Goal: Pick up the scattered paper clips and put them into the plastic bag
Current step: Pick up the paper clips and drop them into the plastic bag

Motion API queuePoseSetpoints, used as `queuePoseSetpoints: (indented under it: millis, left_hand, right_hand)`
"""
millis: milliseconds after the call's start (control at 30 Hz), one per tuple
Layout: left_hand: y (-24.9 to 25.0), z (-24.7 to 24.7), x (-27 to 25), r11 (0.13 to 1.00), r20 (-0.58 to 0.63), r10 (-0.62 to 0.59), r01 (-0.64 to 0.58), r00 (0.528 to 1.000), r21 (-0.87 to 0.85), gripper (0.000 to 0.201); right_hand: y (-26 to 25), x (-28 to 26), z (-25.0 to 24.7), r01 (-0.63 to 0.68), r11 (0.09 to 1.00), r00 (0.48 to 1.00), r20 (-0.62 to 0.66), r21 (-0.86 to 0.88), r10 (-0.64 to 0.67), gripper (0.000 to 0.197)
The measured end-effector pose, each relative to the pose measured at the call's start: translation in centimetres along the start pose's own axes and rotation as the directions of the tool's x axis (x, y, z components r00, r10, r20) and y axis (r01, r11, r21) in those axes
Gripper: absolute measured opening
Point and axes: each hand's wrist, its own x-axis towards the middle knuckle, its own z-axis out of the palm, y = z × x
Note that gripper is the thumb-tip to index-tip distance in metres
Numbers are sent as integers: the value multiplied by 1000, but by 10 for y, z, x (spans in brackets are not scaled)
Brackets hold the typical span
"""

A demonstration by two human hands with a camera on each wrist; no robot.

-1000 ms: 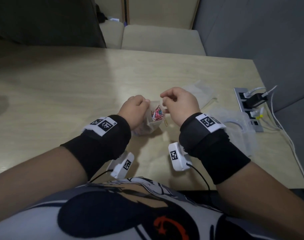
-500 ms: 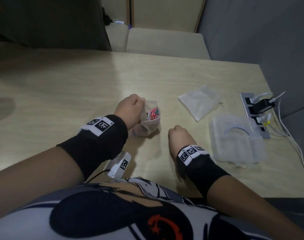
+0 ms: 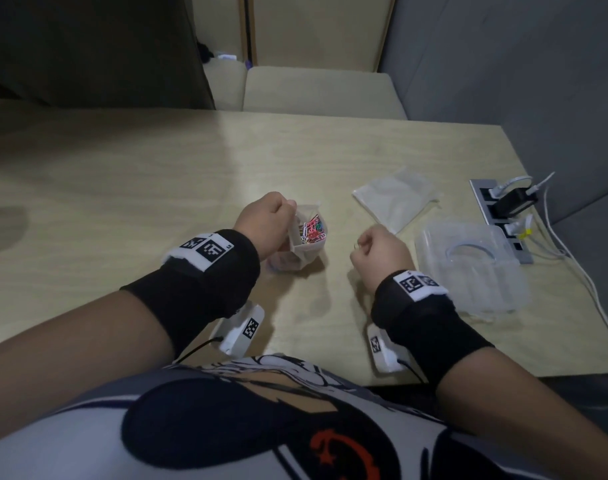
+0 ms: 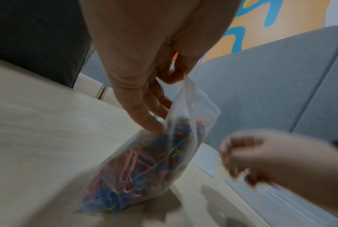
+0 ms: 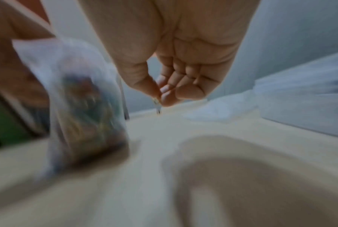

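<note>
The right hand [image 3: 380, 250], pinching a small silver wire paper clip [image 5: 156, 102], sits at 3 o'clock from the open-mouthed clear plastic bag of coloured clips [image 3: 304, 242], which the left hand [image 3: 266, 223] grips upright on the desk [image 3: 157, 188].

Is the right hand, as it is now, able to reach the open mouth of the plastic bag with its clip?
Probably yes. The left hand holds the plastic bag upright, mouth open upward. The right hand, pinching a paper clip, is beside it, and only bare table lies between them.
</note>
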Motion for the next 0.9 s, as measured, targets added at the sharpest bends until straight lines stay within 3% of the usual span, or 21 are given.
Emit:
queuePoseSetpoints:
  millis: [133, 300, 433, 533, 600, 700, 833, 900]
  left_hand:
    - [-1, 4, 2, 999, 30, 16, -17, 999, 34, 29]
    - [0, 5, 1, 996, 75, 56, -62, 996, 71, 30]
    - [8, -2, -3, 993, 109, 96, -103, 989, 61, 28]
    - [8, -6, 3, 988, 106, 140, -146, 984, 49, 28]
    - [5, -6, 9, 986, 94, 151, -157, 984, 55, 29]
    - [-1, -4, 11, 986, 109, 131, -141, 985, 91, 30]
    - [0, -7, 8, 959, 93, 198, -212, 976, 190, 26]
    - [3, -14, 6, 917, 170, 228, -270, 959, 294, 24]
  right_hand:
    - [-39, -7, -27, 180, 952, 961, -252, 246, -116, 10]
    - [-61, -14, -30, 270, 942, 963, -51, 200, -265, 5]
    - [-51, -6, -36, 293, 952, 952, -119, 83, -283, 22]
    - [-40, -3, -39, 312, 948, 947, 60, 57, -316, 40]
    - [-37, -6, -35, 294, 951, 940, 149, 94, -305, 29]
    - [-33, -9, -23, 266, 957, 952, 125, 116, -280, 11]
    - [-29, -7, -16, 289, 956, 957, 17, 57, -290, 14]
    - [-28, -4, -20, 275, 959, 959, -90, 63, -269, 17]
